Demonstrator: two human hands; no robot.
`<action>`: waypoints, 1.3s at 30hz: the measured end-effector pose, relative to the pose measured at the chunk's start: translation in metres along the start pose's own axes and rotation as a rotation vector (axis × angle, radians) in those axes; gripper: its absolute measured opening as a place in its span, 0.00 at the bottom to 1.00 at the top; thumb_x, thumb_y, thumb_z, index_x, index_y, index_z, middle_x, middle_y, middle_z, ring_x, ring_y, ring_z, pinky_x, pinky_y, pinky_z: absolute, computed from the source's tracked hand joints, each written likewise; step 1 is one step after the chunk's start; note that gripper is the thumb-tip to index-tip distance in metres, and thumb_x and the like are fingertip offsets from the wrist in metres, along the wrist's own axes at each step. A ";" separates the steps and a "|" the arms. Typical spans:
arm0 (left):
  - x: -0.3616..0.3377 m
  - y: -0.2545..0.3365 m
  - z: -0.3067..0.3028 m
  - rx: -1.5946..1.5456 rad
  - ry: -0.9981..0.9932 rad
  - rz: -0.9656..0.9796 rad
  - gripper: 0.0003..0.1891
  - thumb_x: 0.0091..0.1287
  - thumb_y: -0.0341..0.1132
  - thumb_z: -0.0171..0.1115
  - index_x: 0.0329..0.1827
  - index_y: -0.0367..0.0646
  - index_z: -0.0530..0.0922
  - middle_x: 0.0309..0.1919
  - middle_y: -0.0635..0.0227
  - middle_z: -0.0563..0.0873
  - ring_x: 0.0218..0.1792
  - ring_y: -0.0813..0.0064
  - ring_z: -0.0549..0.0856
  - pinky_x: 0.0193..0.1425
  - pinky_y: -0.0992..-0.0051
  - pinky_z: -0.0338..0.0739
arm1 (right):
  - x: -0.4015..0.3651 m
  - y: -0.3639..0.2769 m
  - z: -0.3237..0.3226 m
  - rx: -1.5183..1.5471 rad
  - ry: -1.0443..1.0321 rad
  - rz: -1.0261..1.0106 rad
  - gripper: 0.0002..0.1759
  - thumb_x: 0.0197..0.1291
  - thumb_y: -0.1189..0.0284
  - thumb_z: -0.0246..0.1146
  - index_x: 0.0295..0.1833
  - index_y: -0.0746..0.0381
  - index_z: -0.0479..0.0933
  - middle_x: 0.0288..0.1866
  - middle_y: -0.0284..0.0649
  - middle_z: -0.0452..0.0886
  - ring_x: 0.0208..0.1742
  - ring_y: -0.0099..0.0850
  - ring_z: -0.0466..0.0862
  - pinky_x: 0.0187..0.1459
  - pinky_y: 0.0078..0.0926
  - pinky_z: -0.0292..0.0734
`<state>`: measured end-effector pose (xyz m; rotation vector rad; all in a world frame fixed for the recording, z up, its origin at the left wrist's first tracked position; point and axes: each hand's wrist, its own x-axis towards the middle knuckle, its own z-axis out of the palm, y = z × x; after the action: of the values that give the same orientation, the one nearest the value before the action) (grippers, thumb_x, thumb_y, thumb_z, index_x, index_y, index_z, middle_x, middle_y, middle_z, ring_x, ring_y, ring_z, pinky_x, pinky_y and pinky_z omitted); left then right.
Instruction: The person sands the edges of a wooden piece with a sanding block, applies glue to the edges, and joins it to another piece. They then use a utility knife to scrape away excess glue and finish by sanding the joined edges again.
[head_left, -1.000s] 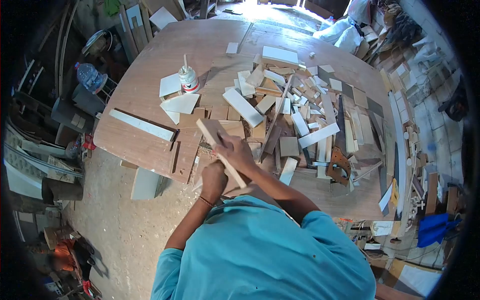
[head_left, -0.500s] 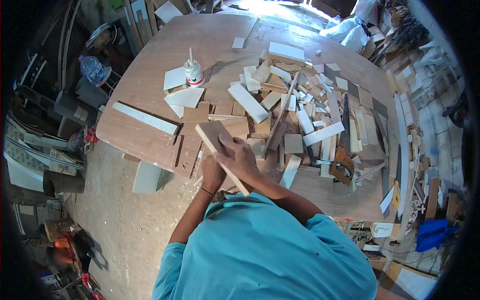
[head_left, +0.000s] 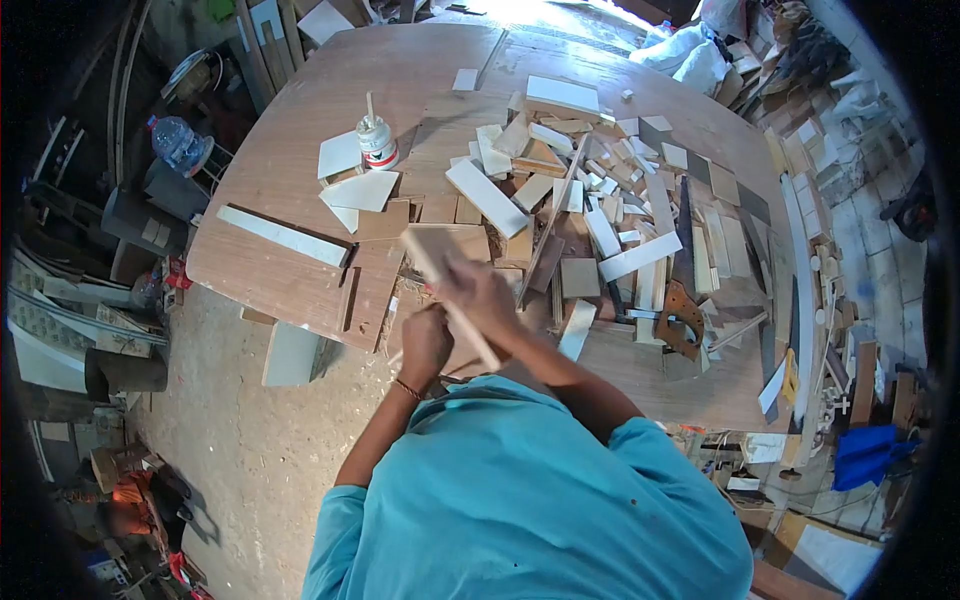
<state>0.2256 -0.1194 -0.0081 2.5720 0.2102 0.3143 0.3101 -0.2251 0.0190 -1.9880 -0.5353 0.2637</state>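
My right hand [head_left: 482, 300] grips a flat wooden board [head_left: 430, 254] from above, close to the table's near edge. The board slants from upper left to lower right in front of my chest and is blurred by motion. Just left of it, my left hand [head_left: 426, 338] is closed in a fist, slightly apart from the board. A small reddish spot shows above that fist, but what the fingers hold, if anything, is hidden. Beyond both hands lie loose wood offcuts [head_left: 487, 198] on the wooden table [head_left: 290, 130].
A glue pot [head_left: 376, 145] with a stick in it stands at the back left, beside white-faced board pieces [head_left: 362, 190]. A long strip [head_left: 283, 236] lies at left. Right of the offcut heap is a handsaw [head_left: 682, 318]. Another person [head_left: 140, 500] is at lower left.
My right hand and the board have moved slightly right, away from my left hand, opening a gap between them. My left hand stays low and closed. The whole view has shifted a little.
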 end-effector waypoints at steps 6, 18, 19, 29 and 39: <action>-0.002 -0.002 0.017 0.025 -0.016 -0.002 0.08 0.46 0.21 0.53 0.28 0.36 0.79 0.24 0.51 0.81 0.27 0.52 0.81 0.33 0.60 0.75 | -0.004 0.010 0.004 0.003 0.048 -0.081 0.29 0.46 0.59 0.64 0.52 0.65 0.74 0.43 0.53 0.79 0.41 0.40 0.82 0.43 0.29 0.75; -0.002 0.013 -0.011 -0.293 0.144 -0.014 0.13 0.48 0.20 0.53 0.38 0.34 0.79 0.31 0.47 0.81 0.32 0.51 0.82 0.36 0.65 0.77 | -0.013 -0.015 0.006 -0.017 0.158 -0.286 0.29 0.43 0.62 0.67 0.51 0.67 0.75 0.46 0.60 0.75 0.45 0.48 0.78 0.48 0.34 0.73; 0.001 0.010 -0.013 -0.398 0.127 -0.062 0.12 0.49 0.20 0.54 0.37 0.33 0.79 0.29 0.47 0.81 0.31 0.50 0.82 0.36 0.65 0.77 | -0.018 -0.023 0.003 -0.050 0.181 -0.349 0.30 0.42 0.61 0.68 0.51 0.66 0.75 0.47 0.60 0.74 0.47 0.49 0.77 0.50 0.35 0.71; -0.014 -0.008 0.010 -0.450 0.189 -0.133 0.10 0.51 0.23 0.57 0.37 0.33 0.79 0.29 0.48 0.81 0.31 0.53 0.82 0.33 0.66 0.76 | -0.013 0.000 0.014 0.066 0.142 -0.263 0.30 0.39 0.64 0.69 0.53 0.60 0.75 0.45 0.59 0.74 0.42 0.52 0.77 0.45 0.38 0.73; -0.015 0.007 -0.005 -0.258 0.221 -0.045 0.10 0.50 0.25 0.59 0.36 0.34 0.80 0.30 0.48 0.82 0.31 0.56 0.84 0.33 0.67 0.77 | 0.001 0.016 0.002 0.136 0.122 -0.107 0.30 0.45 0.65 0.66 0.54 0.67 0.72 0.47 0.58 0.75 0.45 0.42 0.79 0.48 0.32 0.73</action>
<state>0.2107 -0.1262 -0.0030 2.2741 0.2874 0.5707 0.3140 -0.2291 0.0035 -1.8241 -0.5296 0.1091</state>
